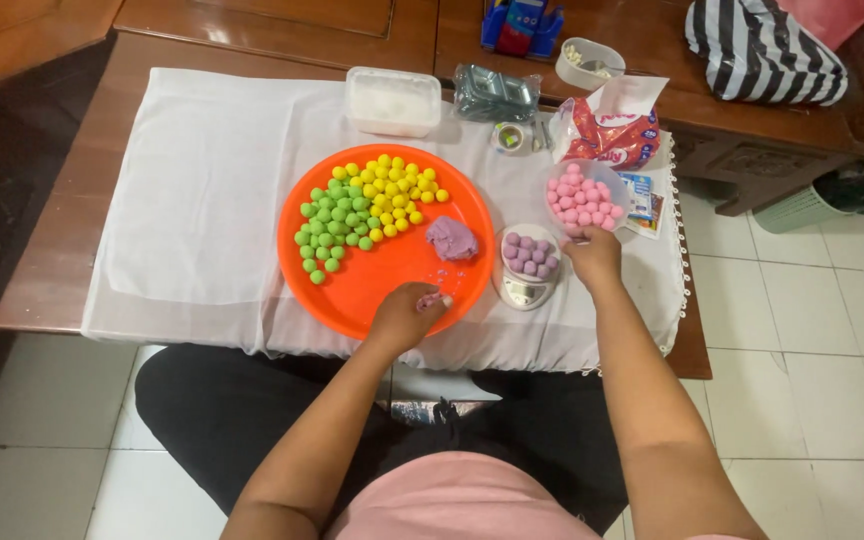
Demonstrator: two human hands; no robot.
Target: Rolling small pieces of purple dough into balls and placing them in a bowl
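Observation:
My left hand (404, 318) rests on the near rim of a round orange tray (352, 295) and pinches a small piece of purple dough (433, 299). On the tray lie several green balls (332, 225), several yellow balls (392, 190) and a purple dough lump (452, 238). My right hand (594, 258) is just right of a small white scale (520, 294) carrying several purple balls (530, 255). Its curled fingertips reach the near rim of a clear bowl of pink balls (584, 200). Whether those fingers hold anything is hidden.
A white cloth (202, 200) covers the low wooden table (62, 230). Behind the tray stand a white lidded box (392, 100), a grey foil packet (492, 92), a red-and-white bag (607, 135) and a small white dish (589, 62). A striped bag (762, 50) sits far right.

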